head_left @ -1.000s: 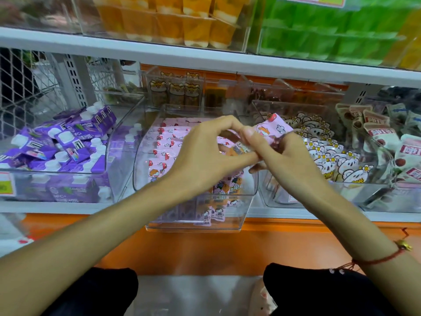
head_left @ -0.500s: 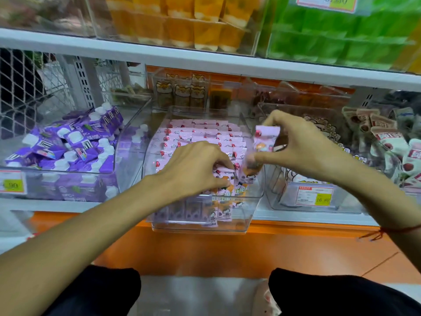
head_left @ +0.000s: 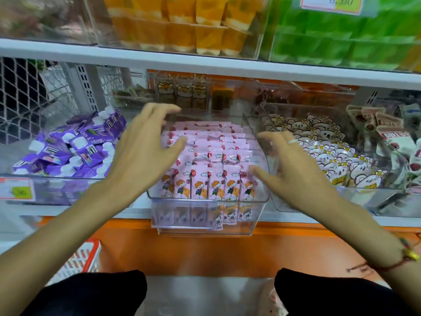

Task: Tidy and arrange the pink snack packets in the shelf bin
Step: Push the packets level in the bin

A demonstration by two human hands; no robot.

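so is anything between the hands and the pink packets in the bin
Nothing visible. The left hand and right hand hover open on either side of the pink packets, and the clear bin is open on top.

Bright, even light is washing the scene with hardly any shadow, while the right hand [head_left: 288, 166] is smearing with motion blur and wide-angle distortion is bowing the shelf edge [head_left: 205, 62].
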